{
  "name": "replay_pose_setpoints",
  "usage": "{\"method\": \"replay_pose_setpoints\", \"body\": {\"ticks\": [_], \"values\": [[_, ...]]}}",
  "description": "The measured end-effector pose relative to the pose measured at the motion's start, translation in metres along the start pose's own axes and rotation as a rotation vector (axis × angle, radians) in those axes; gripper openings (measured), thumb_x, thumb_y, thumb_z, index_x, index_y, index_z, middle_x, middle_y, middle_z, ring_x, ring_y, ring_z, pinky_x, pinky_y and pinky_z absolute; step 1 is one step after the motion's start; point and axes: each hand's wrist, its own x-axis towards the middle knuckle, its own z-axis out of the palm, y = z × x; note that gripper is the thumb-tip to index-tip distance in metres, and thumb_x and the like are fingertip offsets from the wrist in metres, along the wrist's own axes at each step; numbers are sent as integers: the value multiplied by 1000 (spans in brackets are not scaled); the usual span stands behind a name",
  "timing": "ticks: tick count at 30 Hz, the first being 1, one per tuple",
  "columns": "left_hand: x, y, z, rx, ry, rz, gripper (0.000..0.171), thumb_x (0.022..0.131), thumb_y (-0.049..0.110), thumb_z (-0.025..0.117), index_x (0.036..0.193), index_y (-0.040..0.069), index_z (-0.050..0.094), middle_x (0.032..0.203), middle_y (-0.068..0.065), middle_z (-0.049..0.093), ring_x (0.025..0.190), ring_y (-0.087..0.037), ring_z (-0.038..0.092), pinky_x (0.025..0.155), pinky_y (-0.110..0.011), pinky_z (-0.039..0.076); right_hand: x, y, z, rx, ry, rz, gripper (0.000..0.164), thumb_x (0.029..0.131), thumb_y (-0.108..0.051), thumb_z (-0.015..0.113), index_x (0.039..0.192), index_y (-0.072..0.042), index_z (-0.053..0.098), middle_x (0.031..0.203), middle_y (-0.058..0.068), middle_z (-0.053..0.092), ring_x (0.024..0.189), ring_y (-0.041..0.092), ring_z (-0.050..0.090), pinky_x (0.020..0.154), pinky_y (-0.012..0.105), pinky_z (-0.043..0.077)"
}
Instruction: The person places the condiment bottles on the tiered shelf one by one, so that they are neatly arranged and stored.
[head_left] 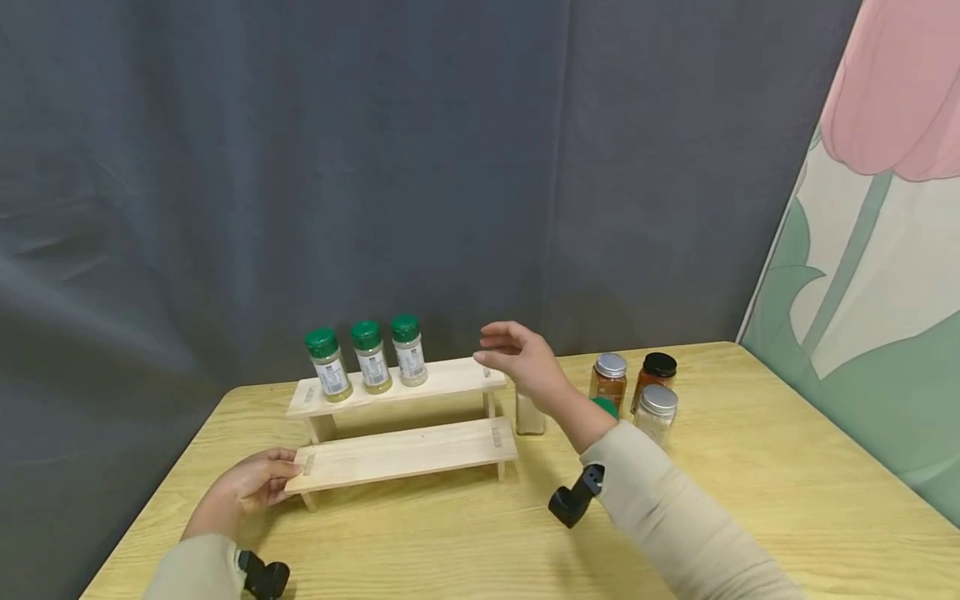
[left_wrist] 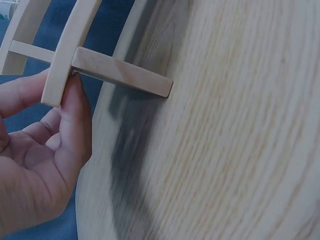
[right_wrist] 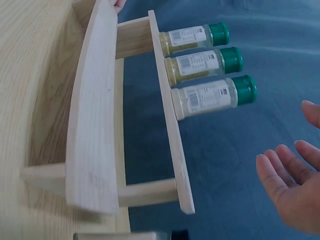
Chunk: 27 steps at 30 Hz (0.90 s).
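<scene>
A two-tier wooden spice rack (head_left: 405, 454) stands on the table. On its upper shelf, toward the left, sit three green-capped spice bottles (head_left: 373, 367), upright in a row. My left hand (head_left: 251, 483) pinches the left end of the lower shelf, thumb on one face and fingers on the other in the left wrist view. Above the right end of the upper shelf, my right hand (head_left: 525, 362) holds nothing, its fingers loosely bent and apart from the bottles. Below that hand, a clear jar (head_left: 530, 415) stands beside the rack, its top hidden by the hand.
Right of the rack are a silver-lidded jar of reddish spice (head_left: 609, 379), a black-lidded jar (head_left: 656, 377) and a silver-lidded pale jar (head_left: 657, 412). A green cap (head_left: 606, 407) shows partly behind the right forearm. A dark curtain (head_left: 420, 167) hangs behind the table (head_left: 450, 542).
</scene>
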Motion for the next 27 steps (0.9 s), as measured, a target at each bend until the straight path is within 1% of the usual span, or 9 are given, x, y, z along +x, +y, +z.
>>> {"method": "replay_pose_setpoints", "body": {"ticks": [2,5,9,14,18,23,27], "values": [[-1,3,0,23,13,1,18,81,-2,50,97,-3,44,73,-3,57,65,-11,58,58,-21,47,-4,-1,-6,-11,6,5,39,81,-14,59,117,-4,47,111,12,51,100,24,48,83,36,40],[-2,6,2,35,31,-5,18,81,-2,51,98,-4,44,73,-3,57,65,-11,58,58,-22,47,-11,1,-15,-11,11,16,39,82,-15,59,118,-4,47,112,12,50,101,24,48,83,37,40],[-3,5,3,24,28,-8,20,81,-3,51,99,-4,42,73,-3,56,65,-11,58,58,-22,47,-20,6,-25,-10,22,33,41,82,-16,58,119,-2,45,113,14,49,102,26,47,85,39,39],[-3,2,0,2,15,-1,23,80,-1,53,100,-2,41,75,-4,57,67,-11,58,59,-22,47,-28,13,-36,-25,52,62,41,82,-17,59,118,-2,46,113,16,49,101,25,48,86,38,38],[-3,1,-2,-7,6,3,21,80,1,55,98,2,44,75,-3,58,67,-11,58,59,-21,47,-36,21,-43,-51,71,71,43,82,-20,59,118,-1,45,112,18,48,100,26,48,86,39,37],[-3,-1,-2,-22,-22,7,18,80,-1,53,96,3,45,74,-3,58,66,-11,58,59,-21,47,-47,29,-56,-107,110,93,45,82,-25,58,118,-2,45,111,15,49,101,25,47,86,38,38],[-2,0,-1,-31,-13,15,17,80,-1,54,95,3,46,74,-3,58,66,-11,58,59,-21,47,-53,31,-67,-115,153,95,46,84,-26,57,119,0,43,112,18,47,101,26,47,85,37,39]]}}
